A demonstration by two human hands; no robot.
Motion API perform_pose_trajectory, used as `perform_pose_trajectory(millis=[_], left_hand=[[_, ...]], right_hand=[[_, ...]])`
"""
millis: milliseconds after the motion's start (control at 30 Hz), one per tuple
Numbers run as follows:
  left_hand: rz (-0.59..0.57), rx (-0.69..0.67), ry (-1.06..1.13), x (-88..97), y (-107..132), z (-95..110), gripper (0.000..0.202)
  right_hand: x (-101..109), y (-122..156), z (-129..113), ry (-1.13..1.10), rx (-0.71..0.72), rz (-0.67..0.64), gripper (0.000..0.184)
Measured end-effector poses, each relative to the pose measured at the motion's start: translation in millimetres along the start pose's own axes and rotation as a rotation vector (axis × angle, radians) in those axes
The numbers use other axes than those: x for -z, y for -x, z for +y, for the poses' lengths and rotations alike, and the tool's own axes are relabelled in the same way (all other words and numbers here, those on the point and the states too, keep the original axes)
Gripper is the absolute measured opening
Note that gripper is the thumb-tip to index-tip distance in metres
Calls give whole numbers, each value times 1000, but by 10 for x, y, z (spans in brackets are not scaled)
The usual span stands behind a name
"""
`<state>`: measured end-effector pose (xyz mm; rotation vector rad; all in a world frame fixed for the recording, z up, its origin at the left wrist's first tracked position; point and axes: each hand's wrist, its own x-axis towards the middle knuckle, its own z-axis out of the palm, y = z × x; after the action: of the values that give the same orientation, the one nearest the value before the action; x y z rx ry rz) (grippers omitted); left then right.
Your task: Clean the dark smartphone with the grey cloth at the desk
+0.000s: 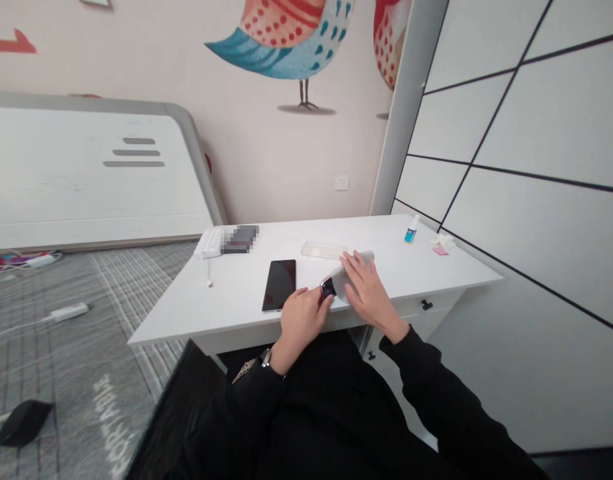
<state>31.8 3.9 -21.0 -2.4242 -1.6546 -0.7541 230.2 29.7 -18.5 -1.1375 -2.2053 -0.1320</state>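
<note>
At the table's front edge, my left hand (304,315) is closed on a smartphone (328,288), whose dark camera corner shows beside my thumb. A light grey cloth (342,285) lies over the rest of the phone and hides it. My right hand (367,292) grips the cloth against the phone, fingers pressed along its far side and thumb on the near side. To the left of my hands, a black-screened tablet (280,283) lies flat. Just beyond them is a clear phone case (322,250).
The white table (226,300) also holds a white power strip (209,243), a blurred-out dark item (240,239), a small blue-labelled bottle (411,231), white crumpled tissue (444,241) and a pink slip (440,251). A panelled cabinet (531,247) stands at right. Cables lie on the carpet at left.
</note>
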Motion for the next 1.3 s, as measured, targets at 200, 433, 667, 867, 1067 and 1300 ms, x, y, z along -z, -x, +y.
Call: perform_pose_trajectory(millis=[200, 433, 667, 867, 1067, 1300], left_hand=[[-42, -11, -31, -4, 13, -31, 22], [-28, 103, 47, 33, -3, -6, 32], [-35, 235, 283, 110, -22, -54, 26], [-29, 258, 369, 131, -33, -58, 25], [-24, 262, 426, 127, -31, -70, 27], [-31, 273, 370, 120, -37, -64, 37]], right_hand=[[87, -66, -158, -25, 111, -59, 57], [35, -142, 263, 1, 45, -12, 76], [60, -132, 313, 7, 161, -32, 89], [77, -124, 387, 22, 196, 34, 89], [52, -87, 368, 40, 217, 94, 86], [43, -78, 388, 5, 205, 104, 81]])
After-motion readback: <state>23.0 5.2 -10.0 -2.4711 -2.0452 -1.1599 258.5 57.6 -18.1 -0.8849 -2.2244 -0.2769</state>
